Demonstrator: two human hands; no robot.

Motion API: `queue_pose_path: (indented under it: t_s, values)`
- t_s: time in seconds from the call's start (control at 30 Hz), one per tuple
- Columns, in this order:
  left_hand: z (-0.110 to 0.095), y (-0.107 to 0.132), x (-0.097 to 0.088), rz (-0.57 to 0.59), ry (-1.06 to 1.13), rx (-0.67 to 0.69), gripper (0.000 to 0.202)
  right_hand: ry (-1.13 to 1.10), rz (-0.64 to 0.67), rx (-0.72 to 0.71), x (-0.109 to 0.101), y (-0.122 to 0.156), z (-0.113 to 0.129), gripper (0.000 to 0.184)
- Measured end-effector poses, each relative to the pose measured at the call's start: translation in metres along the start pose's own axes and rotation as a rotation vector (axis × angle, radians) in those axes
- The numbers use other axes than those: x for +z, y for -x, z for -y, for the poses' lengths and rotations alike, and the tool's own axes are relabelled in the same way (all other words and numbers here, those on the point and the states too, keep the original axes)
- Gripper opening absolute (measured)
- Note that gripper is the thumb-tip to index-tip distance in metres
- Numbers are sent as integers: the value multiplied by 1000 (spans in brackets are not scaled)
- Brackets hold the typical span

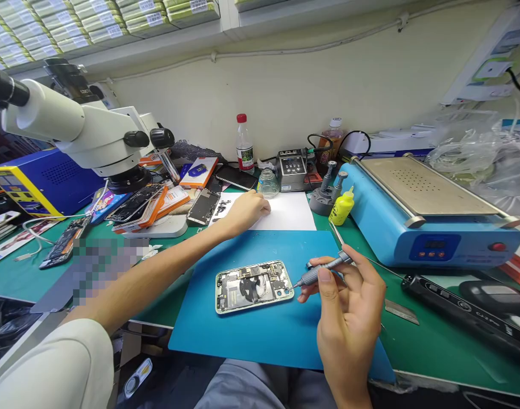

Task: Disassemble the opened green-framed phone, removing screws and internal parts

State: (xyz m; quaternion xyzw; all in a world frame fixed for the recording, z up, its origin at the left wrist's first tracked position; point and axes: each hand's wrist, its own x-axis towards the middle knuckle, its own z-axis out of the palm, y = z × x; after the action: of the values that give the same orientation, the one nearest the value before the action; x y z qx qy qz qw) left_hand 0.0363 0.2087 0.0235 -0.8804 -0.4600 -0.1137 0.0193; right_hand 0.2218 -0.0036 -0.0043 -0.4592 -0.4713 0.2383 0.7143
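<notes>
In the head view, the left arm was stretched forward and across, with the left hand [250, 209] over a sheet of white paper [292, 213], its fingers curled downward; whether they pinched anything could not be told. The right hand [347, 304] was raised at the near right, palm turned partly up, its thumb and fingers pinching one grey screwdriver [313, 276]. The screwdriver slanted down to the left, its tip at the right end of an opened phone [238, 292], beside the round camera openings; whether it touched could not be told.

That one phone lay flat on one blue mat [242, 341], between the two hands. Behind stood three bottles: one red-capped [244, 150], one white-capped with brown contents [333, 135] and one small yellow [342, 209]. One glass jar [268, 184] sat just beyond the left hand.

The mat lay on a green tabletop [417, 358], against a pale wall [306, 79]. One microscope [93, 136] rose at the left; one blue machine with a metal plate [381, 218] stood at the right.
</notes>
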Motion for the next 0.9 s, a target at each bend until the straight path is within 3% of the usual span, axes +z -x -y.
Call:
queue_pose_path:
  t_s: [0.1,0.2,0.27,0.37,0.43,0.53,0.57,0.7,0.9]
  values:
    - [0,-1,-14,-36,21,-25,34,1,-18,19,0,0,1,41]
    - [-4,6,-35,-72,41,-46,18,5,-29,28,0,-1,2,42]
    - [-13,23,-48,-84,61,-53,20,16,-37,22,1,-2,1,43]
    - [-38,70,-56,-47,108,-24,26,78,-47,-16,3,-2,-2,50]
    - [-58,109,-52,5,142,7,35,153,-32,-69,4,-1,-5,52]
    - [-79,159,-38,68,173,-12,95,315,27,-184,6,2,-11,50]
    - [-82,170,-32,80,184,-14,101,373,54,-228,6,3,-13,50]
    - [-81,190,-18,59,293,-25,72,524,149,-355,7,8,-19,55]
    - [-73,195,-12,-17,367,-10,56,560,221,-319,9,6,-17,54]
